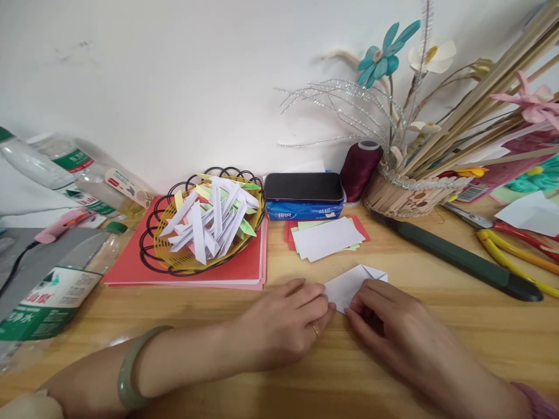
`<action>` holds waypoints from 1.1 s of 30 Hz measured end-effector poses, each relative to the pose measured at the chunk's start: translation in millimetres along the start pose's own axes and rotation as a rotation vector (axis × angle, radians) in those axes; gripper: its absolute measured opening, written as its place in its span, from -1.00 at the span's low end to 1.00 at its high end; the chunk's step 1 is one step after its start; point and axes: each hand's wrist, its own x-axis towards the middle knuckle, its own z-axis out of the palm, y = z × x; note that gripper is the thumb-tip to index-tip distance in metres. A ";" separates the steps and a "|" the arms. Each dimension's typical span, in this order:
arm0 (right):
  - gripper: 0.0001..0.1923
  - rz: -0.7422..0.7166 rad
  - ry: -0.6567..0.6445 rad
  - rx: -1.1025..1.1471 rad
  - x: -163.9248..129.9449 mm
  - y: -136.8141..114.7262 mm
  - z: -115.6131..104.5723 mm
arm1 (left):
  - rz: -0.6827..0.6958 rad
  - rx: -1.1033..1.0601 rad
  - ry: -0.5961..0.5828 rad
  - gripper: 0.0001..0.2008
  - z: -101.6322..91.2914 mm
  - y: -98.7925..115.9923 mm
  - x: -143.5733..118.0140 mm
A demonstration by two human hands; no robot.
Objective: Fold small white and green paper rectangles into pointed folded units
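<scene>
Nearby: paper stack [328, 238], basket [166, 247] (full), knife [463, 260]; hands press white paper [349, 283].

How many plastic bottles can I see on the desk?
3, all at the left: two bottles lying against the wall, one bottle nearer the camera with a green cap. More may be hidden beyond the left edge.

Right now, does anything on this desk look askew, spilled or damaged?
Nothing looks spilled or damaged. The plastic bottles at the left lie on their sides. The left hand and right hand press a folded white paper flat on the table.
</scene>
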 end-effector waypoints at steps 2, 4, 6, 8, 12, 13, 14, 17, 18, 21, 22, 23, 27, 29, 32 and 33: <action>-0.83 0.008 -0.009 -0.008 -0.2 0.7 0.7 | -0.001 0.003 0.012 -0.69 -1.2 0.1 1.5; -0.83 0.016 -0.016 -0.014 -0.5 1.4 1.2 | 0.015 0.019 0.018 -0.66 -3.7 -0.1 3.1; -0.84 0.020 -0.022 -0.016 -0.3 1.7 1.2 | 0.013 0.024 0.020 -0.64 -6.0 0.2 4.7; -0.84 0.025 -0.025 -0.020 0.3 1.4 0.4 | -0.017 0.010 0.021 -0.63 -7.0 0.9 5.7; -0.82 0.045 -0.040 -0.035 2.0 0.1 -0.7 | -0.064 -0.031 0.001 -0.63 -4.9 2.5 5.3; -0.82 0.047 -0.042 -0.038 2.0 0.1 -0.4 | -0.076 -0.041 -0.008 -0.64 -4.0 2.8 4.9; -0.82 0.047 -0.042 -0.044 1.8 0.4 0.1 | -0.088 -0.049 -0.019 -0.64 -3.2 3.0 4.5; -0.83 0.044 -0.042 -0.071 -0.3 2.6 1.7 | -0.128 -0.064 -0.058 -0.64 -1.7 3.6 3.9; -0.85 0.034 -0.041 -0.079 -1.2 3.5 1.4 | -0.140 -0.065 -0.067 -0.64 -1.5 3.8 4.0; -0.84 -0.104 -0.046 -0.092 -3.3 3.9 -4.7 | -0.160 -0.047 -0.067 -0.62 -1.4 3.7 4.7; -0.80 -0.196 -0.042 -0.107 -3.6 3.0 -8.4 | -0.157 -0.036 -0.061 -0.61 -1.2 3.3 4.7; -0.74 -0.299 -0.028 -0.137 -3.7 1.7 -12.5 | -0.149 -0.025 -0.055 -0.61 -0.7 2.8 4.5; -0.60 -0.504 0.028 -0.252 -5.1 -3.1 -25.9 | -0.066 0.026 -0.036 -0.69 4.4 0.0 0.8; -0.58 -0.506 0.011 -0.267 -6.7 -2.9 -28.6 | -0.053 0.046 -0.029 -0.77 7.8 -1.1 -1.0; -0.56 -0.501 -0.017 -0.276 -8.5 0.7 -29.7 | -0.116 0.016 -0.028 -0.79 9.9 -3.0 -0.3; -0.57 -0.492 -0.027 -0.267 -8.7 2.3 -29.9 | -0.144 -0.003 -0.041 -0.75 9.3 -4.0 0.9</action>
